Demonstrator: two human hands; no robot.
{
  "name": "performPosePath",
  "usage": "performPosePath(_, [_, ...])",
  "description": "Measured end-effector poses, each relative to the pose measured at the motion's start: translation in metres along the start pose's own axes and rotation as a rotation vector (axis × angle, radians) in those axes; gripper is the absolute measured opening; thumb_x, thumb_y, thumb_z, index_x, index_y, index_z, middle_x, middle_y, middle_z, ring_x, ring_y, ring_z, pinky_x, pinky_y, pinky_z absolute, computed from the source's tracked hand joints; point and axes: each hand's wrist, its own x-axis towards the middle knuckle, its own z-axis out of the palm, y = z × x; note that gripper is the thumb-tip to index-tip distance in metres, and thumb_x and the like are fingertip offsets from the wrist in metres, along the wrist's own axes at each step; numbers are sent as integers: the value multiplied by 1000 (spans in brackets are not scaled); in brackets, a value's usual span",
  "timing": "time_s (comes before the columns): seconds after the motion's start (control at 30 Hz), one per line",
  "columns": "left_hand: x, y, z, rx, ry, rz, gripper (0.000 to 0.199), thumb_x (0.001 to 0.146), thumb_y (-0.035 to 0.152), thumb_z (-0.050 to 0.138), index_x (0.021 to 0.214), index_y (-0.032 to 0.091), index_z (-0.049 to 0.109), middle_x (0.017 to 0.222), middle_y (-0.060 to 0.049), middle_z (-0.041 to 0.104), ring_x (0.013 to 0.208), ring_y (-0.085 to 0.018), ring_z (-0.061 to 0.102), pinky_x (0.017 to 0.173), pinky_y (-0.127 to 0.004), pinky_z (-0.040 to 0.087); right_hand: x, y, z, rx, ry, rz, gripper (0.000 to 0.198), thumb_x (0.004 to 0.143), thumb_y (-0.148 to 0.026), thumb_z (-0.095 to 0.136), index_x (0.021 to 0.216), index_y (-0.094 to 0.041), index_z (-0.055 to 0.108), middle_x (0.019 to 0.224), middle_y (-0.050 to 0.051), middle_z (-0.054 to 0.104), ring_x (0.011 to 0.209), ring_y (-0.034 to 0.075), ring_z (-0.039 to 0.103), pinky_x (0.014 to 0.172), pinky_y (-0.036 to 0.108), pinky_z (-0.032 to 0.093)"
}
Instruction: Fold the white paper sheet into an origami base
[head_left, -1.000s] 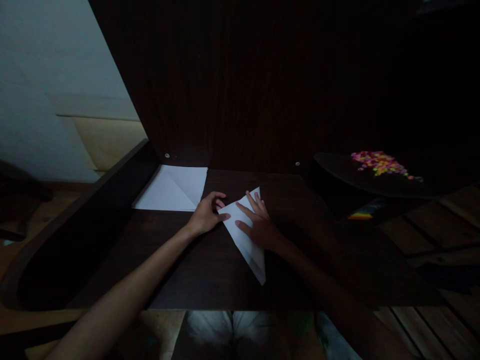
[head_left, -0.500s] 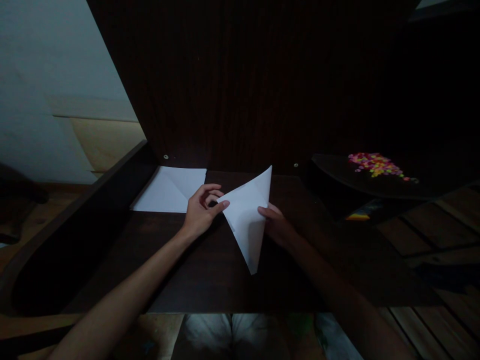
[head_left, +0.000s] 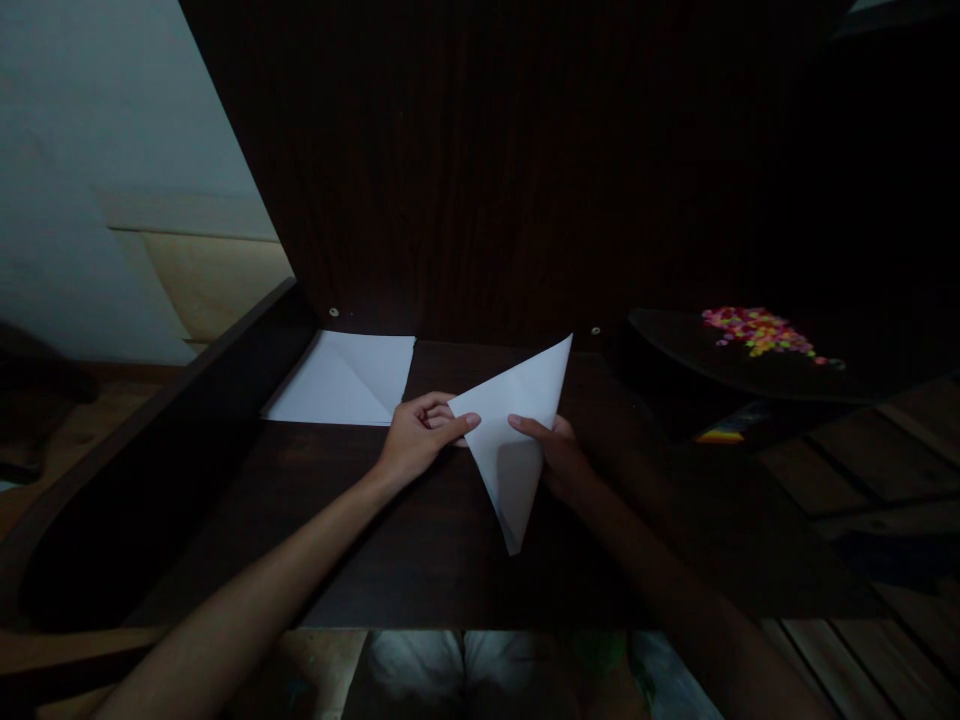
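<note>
The left hand [head_left: 417, 436] pinches the folded paper [head_left: 514, 462] by its left corner, the right hand [head_left: 564, 460] clamped on its right edge.

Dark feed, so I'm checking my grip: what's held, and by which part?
Folded paper: left hand at its left corner, right hand at its right edge.

The folded paper [head_left: 516, 395] is white, the desk [head_left: 405, 560] dark brown, small pieces [head_left: 761, 333] multicoloured.
</note>
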Motion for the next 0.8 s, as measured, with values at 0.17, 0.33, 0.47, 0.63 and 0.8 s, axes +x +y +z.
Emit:
performPosePath(0.17, [-2, 1, 2, 7, -6, -13, 37, 61, 42, 86, 73, 13, 66, 69, -2, 70, 62, -16, 69, 57, -27, 62, 0, 1, 0, -12, 5, -1, 42, 54, -29, 85, 90, -17, 68, 83, 7, 76, 76, 26, 71, 66, 35, 56])
performPosePath(0.33, [-3, 3, 2, 19, -14, -9, 39, 62, 47, 84, 69, 13, 66, 69, -3, 71, 62, -18, 70, 56, -29, 63, -2, 0, 0, -15, 3, -11, 40, 54, -30, 86, 87, -18, 68, 82, 7, 76, 74, 26, 70, 66, 36, 55])
performPosePath(0.47, [-2, 5, 3, 18, -8, -19, 40, 62, 49, 84, 69, 13, 67, 69, -5, 72, 60, -18, 70, 55, -30, 63, -3, -1, 0, -24, -7, -27, 40, 54, -31, 86, 87, -18, 68, 83, 8, 76, 76, 28, 70, 67, 38, 56])
performPosePath(0.63, [-3, 5, 3, 1, 2, -23, 40, 62, 48, 84, 66, 13, 65, 66, -4, 71, 55, -16, 68, 52, -28, 62, -2, 0, -1, -17, -13, -18, 42, 51, -32, 87, 86, -17, 68, 83, 7, 76, 75, 27, 70, 66, 37, 55])
performPosePath(0.8, [-3, 6, 4, 1, -3, -35, 41, 62, 49, 84, 64, 13, 64, 65, -4, 71, 54, -16, 67, 52, -27, 61, -2, 0, -1, -25, -13, -25, 43, 51, -33, 87, 87, -17, 68, 83, 7, 76, 75, 27, 70, 67, 37, 55])
